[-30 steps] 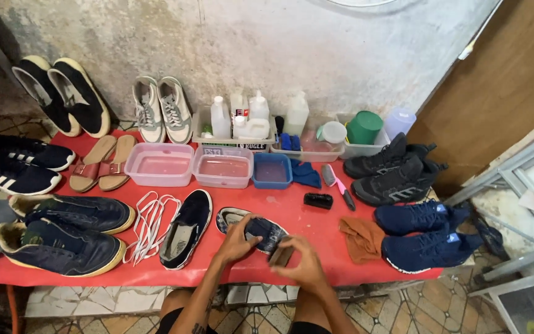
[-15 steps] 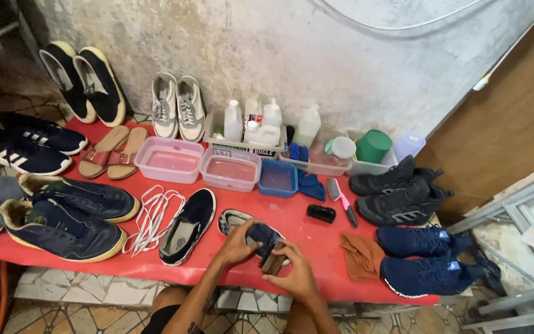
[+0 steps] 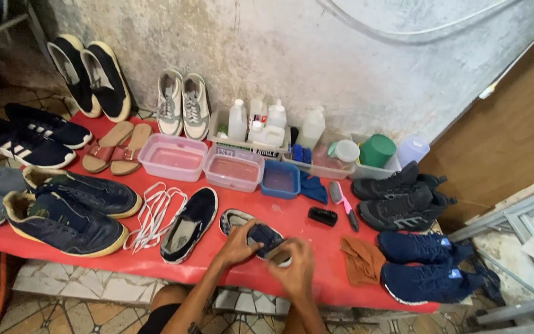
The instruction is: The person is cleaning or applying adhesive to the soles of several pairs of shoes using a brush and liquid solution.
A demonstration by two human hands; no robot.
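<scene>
A dark blue slip-on shoe lies on the red table right in front of me. My left hand grips its side near the opening. My right hand is pressed against the shoe's toe end and looks closed on something small; its motion blur hides what it is. The matching dark slip-on lies just to the left, beside a bundle of white laces.
Shoe pairs surround the spot: navy sneakers left, black and blue sneakers right, an orange cloth. Behind are two pink tubs, a blue tub, brushes, bottles and a green cup.
The view has shifted and drawn closer. Both hands stay on the dark blue shoe; the right hand has slid a little along its toe end.
</scene>
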